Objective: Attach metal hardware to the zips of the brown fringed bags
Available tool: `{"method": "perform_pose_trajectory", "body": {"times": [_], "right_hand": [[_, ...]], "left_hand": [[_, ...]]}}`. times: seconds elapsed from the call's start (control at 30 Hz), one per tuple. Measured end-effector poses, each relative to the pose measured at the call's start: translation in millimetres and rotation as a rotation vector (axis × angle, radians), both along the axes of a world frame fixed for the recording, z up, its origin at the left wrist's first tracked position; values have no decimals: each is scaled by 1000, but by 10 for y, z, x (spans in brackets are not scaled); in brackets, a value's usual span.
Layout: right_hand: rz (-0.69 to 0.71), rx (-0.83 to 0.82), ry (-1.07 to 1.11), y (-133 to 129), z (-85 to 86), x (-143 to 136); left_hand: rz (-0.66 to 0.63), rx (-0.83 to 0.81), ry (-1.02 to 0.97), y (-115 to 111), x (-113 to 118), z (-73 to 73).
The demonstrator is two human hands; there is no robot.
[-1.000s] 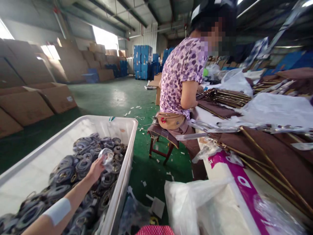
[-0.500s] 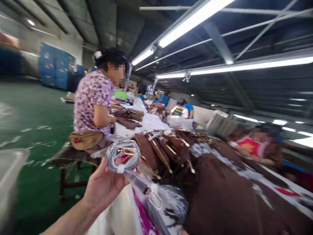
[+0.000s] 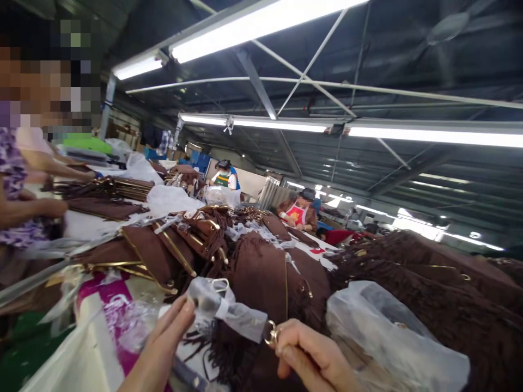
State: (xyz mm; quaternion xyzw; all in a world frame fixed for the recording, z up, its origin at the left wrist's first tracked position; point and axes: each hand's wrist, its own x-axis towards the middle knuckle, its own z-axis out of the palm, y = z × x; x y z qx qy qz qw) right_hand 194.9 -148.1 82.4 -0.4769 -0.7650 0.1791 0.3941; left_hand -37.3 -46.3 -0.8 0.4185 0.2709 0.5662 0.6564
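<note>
A wrapped grey strap (image 3: 245,320) with a white band and gold hardware stretches between my two hands, over the brown pieces. My left hand (image 3: 169,332) is beside its coiled end, fingers extended and apart; whether it bears any of the coil's weight is hard to see. My right hand (image 3: 308,348) pinches the gold clasp (image 3: 271,332) at the other end. Behind the strap lie brown fringed pieces with gold zippers (image 3: 175,247). A clear plastic bag (image 3: 392,326) rests to the right of my right hand.
Brown fringed material (image 3: 433,277) is heaped at the right. At the left, a person in a purple patterned top (image 3: 20,190) is close by, hands over the table. Further back sit a person in a red apron (image 3: 297,213) and others. White and magenta packaging (image 3: 110,310) lies at lower left.
The view has turned right. The coiled strap, held up by my left hand before, is now stretched toward my right hand, which has come into view on the clasp. My left fingers have straightened.
</note>
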Motion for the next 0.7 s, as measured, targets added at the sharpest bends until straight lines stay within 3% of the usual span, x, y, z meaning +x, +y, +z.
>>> {"method": "perform_pose_trajectory", "body": {"times": [0.07,0.1,0.17,0.2,0.27,0.33,0.4,0.5,0.57,0.6,0.7], "right_hand": [[16,29,-40,-25,206,27],[20,39,-53,-33,292,26],[41,16,-95,-49,431,17],[47,-6,-120,-61,484,14],[38,-51,-152,-94,564,21],[19,-84,-161,-128,610,49],[27,-104,-150,-148,624,92],[17,-68,-122,-148,588,162],[-55,20,-129,-144,538,211],[-118,76,-146,-147,511,236],[-332,227,-253,-198,442,295]], "left_hand": [[258,219,177,-50,29,105],[316,356,232,-91,50,207],[256,590,324,-174,106,474],[153,670,366,-203,143,616],[-168,739,451,-218,244,852],[-539,692,482,-186,380,959],[-797,520,397,-143,537,918],[-931,171,113,-121,750,709],[-903,104,46,-142,838,598],[-837,161,81,-158,862,571],[-460,546,308,-197,875,587]]}}
